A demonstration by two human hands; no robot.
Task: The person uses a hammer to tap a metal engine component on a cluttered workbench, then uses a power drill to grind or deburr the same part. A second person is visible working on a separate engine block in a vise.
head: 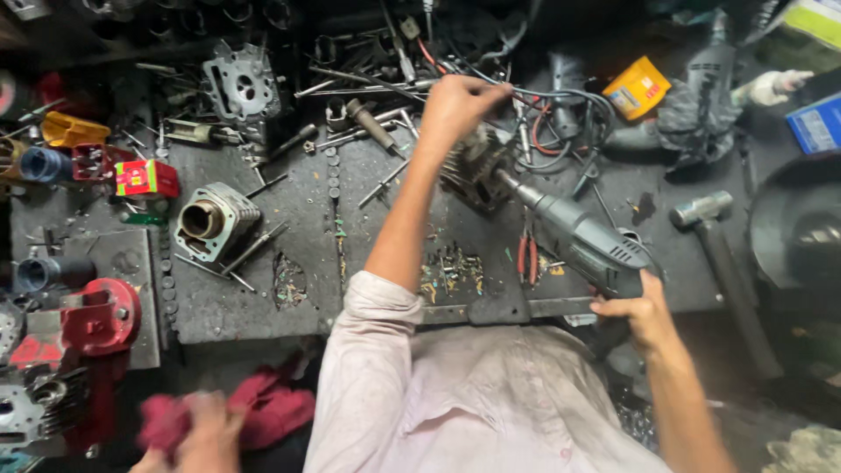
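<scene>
At far left of the frame, a red vise-like clamp (101,315) sits on the bench edge, with a small red box (146,178) and a yellow part (72,130) above it in the upper left. Lower left: another person's hand (203,429), blurred, rests on a red rag (263,407); whether it grips the rag cannot be told. Left of centre, a finned engine cylinder (210,219) lies on the dark bench mat (298,236), bore facing left; a cylinder head (243,85) lies above it, well apart. Centre: left hand (455,105), arm extended up the frame, fingers curled closed on top of a finned metal workpiece (473,171). The power drill (578,236), grey body, runs diagonally from lower right, its nose touching the workpiece. Red-handled pliers (527,256) lie on the mat just below the drill barrel. Right of centre, lower: right hand (644,315) clenched around the drill's handle. Upper right: yellow box (637,88). Right: hammer (714,236) lying flat, head toward the top.
</scene>
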